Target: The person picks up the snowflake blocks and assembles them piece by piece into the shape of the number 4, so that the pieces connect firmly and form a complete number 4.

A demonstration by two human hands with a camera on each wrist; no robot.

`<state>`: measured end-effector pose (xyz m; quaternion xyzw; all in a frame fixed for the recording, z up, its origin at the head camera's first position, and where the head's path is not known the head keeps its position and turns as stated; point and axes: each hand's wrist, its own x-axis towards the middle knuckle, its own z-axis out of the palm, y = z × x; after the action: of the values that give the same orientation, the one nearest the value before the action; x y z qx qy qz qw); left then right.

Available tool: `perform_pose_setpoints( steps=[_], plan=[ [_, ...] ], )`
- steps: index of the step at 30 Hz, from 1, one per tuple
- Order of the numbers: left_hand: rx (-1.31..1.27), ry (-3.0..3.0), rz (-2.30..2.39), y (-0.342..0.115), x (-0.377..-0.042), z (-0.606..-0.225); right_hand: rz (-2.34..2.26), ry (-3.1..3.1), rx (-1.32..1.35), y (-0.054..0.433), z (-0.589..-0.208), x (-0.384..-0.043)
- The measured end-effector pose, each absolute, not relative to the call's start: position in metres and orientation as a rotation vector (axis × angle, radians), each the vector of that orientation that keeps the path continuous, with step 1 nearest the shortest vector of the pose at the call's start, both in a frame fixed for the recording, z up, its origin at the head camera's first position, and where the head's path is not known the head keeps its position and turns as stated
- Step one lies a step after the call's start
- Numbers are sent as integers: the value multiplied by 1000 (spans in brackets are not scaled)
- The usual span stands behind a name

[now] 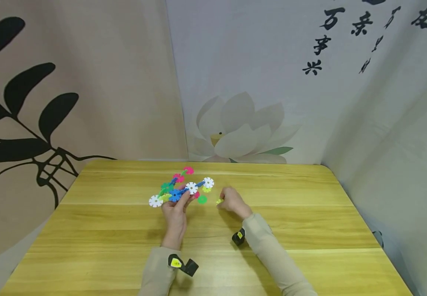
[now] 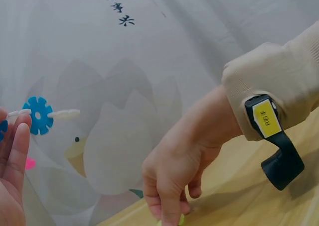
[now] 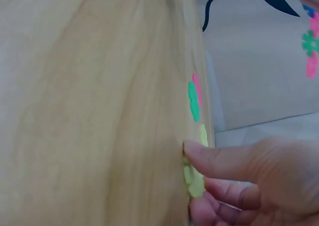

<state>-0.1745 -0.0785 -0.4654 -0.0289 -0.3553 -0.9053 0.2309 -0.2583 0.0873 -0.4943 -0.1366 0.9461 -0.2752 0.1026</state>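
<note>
My left hand (image 1: 175, 218) holds a joined chain of notched plastic snowflake discs (image 1: 175, 195), coloured white, blue, green, yellow and pink, raised above the table. At the left wrist view's edge, a blue disc (image 2: 39, 115) of that chain stands beyond the fingertips. To the right, my right hand (image 1: 234, 202) pinches a yellow snowflake disc (image 3: 193, 181) between thumb and fingers, down at the tabletop. Between the hands lie loose discs: a green one (image 1: 202, 199), a pink one (image 1: 196, 195) and another yellow one (image 1: 207, 189). The chain partly covers them.
A wooden table (image 1: 309, 230) spans the lower part of the head view. Behind it hangs a printed cloth (image 1: 135, 82) with leaves, a lotus and black characters. A black camera (image 1: 238, 237) is strapped to the right wrist, another (image 1: 189, 267) to the left.
</note>
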Motion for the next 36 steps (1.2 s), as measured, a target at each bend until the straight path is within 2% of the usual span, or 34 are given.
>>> perform_pose_setpoints(
  steps=[14,28,36],
  plan=[
    [-6,-971,-2514,-76,-173,-467,-1268,2659,-438,100,-495,-238],
    [97,-1070,-2422,-71,-176,-469,-2160,2383,-531,68,-424,-170],
    [54,-1182,-2283,-67,-178,-470,-2262,2393,-629,53,-411,-158]
  ],
)
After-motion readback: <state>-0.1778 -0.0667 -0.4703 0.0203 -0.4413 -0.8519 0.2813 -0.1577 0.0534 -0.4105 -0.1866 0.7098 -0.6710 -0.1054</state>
